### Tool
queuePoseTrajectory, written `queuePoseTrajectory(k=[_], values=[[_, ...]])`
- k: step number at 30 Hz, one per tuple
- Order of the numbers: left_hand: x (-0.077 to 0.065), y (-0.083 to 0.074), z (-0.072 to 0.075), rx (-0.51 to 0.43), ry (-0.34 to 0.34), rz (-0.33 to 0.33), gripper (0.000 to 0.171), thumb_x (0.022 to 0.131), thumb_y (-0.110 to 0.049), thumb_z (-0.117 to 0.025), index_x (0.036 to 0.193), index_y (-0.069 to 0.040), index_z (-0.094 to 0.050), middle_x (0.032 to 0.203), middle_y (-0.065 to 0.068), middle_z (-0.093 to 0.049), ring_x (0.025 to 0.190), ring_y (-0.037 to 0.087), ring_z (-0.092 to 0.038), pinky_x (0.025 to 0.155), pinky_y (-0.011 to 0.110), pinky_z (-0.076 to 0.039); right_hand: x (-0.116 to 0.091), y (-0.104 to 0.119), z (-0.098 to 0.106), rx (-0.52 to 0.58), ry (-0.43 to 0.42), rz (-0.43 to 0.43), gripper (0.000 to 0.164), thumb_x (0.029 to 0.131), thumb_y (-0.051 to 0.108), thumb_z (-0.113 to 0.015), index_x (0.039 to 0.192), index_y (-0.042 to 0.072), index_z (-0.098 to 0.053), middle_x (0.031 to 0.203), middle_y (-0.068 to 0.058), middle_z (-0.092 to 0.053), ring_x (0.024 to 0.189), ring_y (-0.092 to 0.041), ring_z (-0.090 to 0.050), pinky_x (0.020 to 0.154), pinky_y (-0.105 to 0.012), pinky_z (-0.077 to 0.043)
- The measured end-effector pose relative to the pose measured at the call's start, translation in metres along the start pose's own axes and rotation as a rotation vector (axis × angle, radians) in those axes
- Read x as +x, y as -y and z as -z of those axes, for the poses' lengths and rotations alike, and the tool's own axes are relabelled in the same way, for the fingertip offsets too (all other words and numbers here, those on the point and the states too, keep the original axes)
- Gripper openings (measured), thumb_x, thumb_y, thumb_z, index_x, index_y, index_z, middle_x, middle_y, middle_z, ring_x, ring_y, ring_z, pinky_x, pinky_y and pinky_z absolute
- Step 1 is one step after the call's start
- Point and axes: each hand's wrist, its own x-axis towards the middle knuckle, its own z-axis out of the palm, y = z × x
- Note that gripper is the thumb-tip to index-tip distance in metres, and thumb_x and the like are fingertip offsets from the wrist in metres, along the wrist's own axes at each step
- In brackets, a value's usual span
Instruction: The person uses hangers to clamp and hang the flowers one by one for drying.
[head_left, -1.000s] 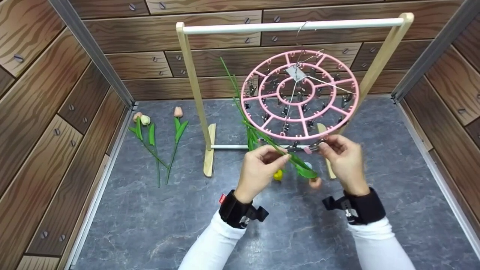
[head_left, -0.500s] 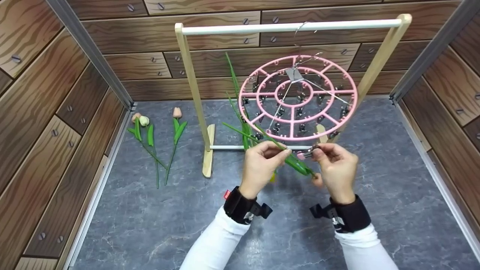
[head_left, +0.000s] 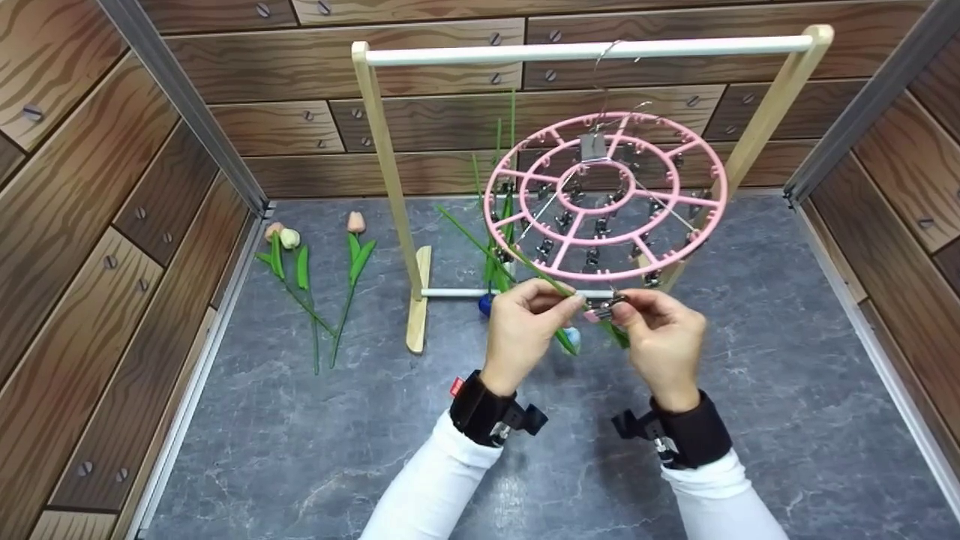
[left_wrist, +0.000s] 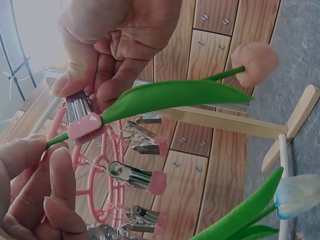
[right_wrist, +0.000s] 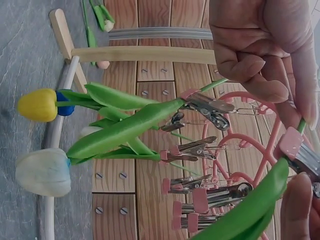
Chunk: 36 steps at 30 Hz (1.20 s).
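Observation:
My left hand (head_left: 521, 330) pinches the green stem of a peach tulip (left_wrist: 255, 64), whose head points away from that hand in the left wrist view. Close beside it, my right hand (head_left: 667, 345) holds a metal clip with pink tips (left_wrist: 85, 127) between thumb and fingers. The clip's tips lie across the stem just below the leaf. This clip belongs to a round pink hanger (head_left: 566, 276), which hangs over both hands. Clipped to the same hanger are a white-blue tulip (right_wrist: 42, 172), a yellow tulip (right_wrist: 37, 105) and a blue tulip (right_wrist: 65, 102).
The hanger's hook hangs on the white bar (head_left: 480, 54) of a wooden rack. Several unused clips (right_wrist: 200, 200) dangle around the rings. Left of the rack, a peach tulip (head_left: 356, 223), a white tulip (head_left: 290, 239) and another peach tulip (head_left: 274, 231) lie on the grey floor.
My right hand has moved left with the clip, bringing it to the stem beside my left hand. The hanger has turned and its hung tulips have swung; the left hand has barely moved.

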Motion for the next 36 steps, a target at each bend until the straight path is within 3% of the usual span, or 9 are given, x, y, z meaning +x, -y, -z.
queuePoseTrajectory(k=[3,7,10,14,16,21,23,27,36], values=[[0.0,-0.001,0.0,0.006,0.001,-0.011,0.015,0.1,0.008,-0.086,0.11,0.017,-0.079,0.1,0.034,-0.086,0.072,0.0,-0.076,0.08,0.058,-0.074,0.0,0.001,0.001,-0.012,0.014,-0.014,0.048,0.1,0.003,-0.093,0.105,-0.036,-0.066,0.093,0.027,-0.084,0.076,0.011,-0.078,0.075,-0.011,-0.066],[0.002,0.001,0.0,0.004,0.002,-0.013,0.016,0.1,0.008,-0.086,0.11,0.018,-0.079,0.1,0.034,-0.086,0.069,0.001,-0.074,0.072,0.035,-0.074,0.001,0.0,0.002,-0.015,0.037,-0.058,0.06,0.102,0.017,-0.094,0.109,-0.036,-0.067,0.092,0.026,-0.084,0.075,0.01,-0.077,0.075,-0.012,-0.066],[0.004,0.003,0.001,0.003,0.005,-0.014,0.017,0.1,0.007,-0.086,0.111,0.018,-0.079,0.101,0.035,-0.085,0.068,0.001,-0.073,0.069,0.02,-0.066,0.001,0.0,0.005,-0.003,0.064,-0.114,0.059,0.103,0.017,-0.093,0.114,-0.035,-0.067,0.093,0.023,-0.084,0.077,0.007,-0.079,0.077,-0.014,-0.068],[0.006,0.008,0.004,0.016,0.004,-0.012,0.016,0.102,0.006,-0.085,0.112,0.017,-0.079,0.102,0.034,-0.085,0.07,0.001,-0.073,0.071,0.02,-0.067,0.002,0.0,0.009,-0.066,0.116,-0.189,0.042,0.106,0.005,-0.088,0.123,-0.03,-0.071,0.1,0.018,-0.087,0.089,0.005,-0.082,0.086,-0.014,-0.068],[0.008,0.011,0.006,0.026,-0.005,-0.006,0.017,0.102,0.005,-0.086,0.112,0.016,-0.079,0.102,0.032,-0.086,0.072,0.0,-0.074,0.073,0.022,-0.069,0.003,-0.001,0.012,-0.117,0.142,-0.209,0.035,0.106,-0.001,-0.085,0.128,-0.026,-0.073,0.108,0.008,-0.09,0.096,0.006,-0.082,0.091,-0.013,-0.067],[0.014,0.02,0.009,0.065,-0.043,-0.004,0.017,0.1,0.003,-0.088,0.11,0.014,-0.08,0.098,0.028,-0.086,0.075,0.002,-0.074,0.072,0.023,-0.069,-0.001,-0.005,0.019,-0.193,0.159,-0.226,0.029,0.104,-0.013,-0.08,0.131,-0.023,-0.075,0.123,-0.039,-0.083,0.102,0.01,-0.08,0.096,-0.012,-0.065],[0.017,0.024,0.011,0.077,-0.054,-0.009,0.015,0.1,0.003,-0.087,0.108,0.014,-0.08,0.096,0.027,-0.086,0.073,0.004,-0.074,0.071,0.026,-0.069,-0.004,-0.007,0.022,-0.218,0.151,-0.233,0.027,0.104,-0.013,-0.08,0.129,-0.023,-0.076,0.125,-0.047,-0.078,0.1,0.012,-0.079,0.095,-0.011,-0.065],[0.022,0.028,0.016,0.072,-0.061,-0.013,0.015,0.102,0.004,-0.086,0.108,0.015,-0.078,0.096,0.029,-0.085,0.071,0.003,-0.073,0.072,0.032,-0.072,-0.011,-0.009,0.031,-0.256,0.14,-0.251,0.022,0.104,-0.014,-0.078,0.125,-0.021,-0.079,0.123,-0.045,-0.079,0.097,0.014,-0.077,0.092,-0.009,-0.064],[0.025,0.027,0.019,0.061,-0.052,-0.006,0.016,0.103,0.006,-0.083,0.112,0.017,-0.077,0.098,0.031,-0.085,0.072,-0.002,-0.074,0.075,0.036,-0.074,-0.021,-0.014,0.053,-0.319,0.138,-0.284,0.018,0.107,-0.011,-0.077,0.122,-0.017,-0.082,0.107,-0.014,-0.091,0.09,0.014,-0.077,0.083,-0.007,-0.063]])
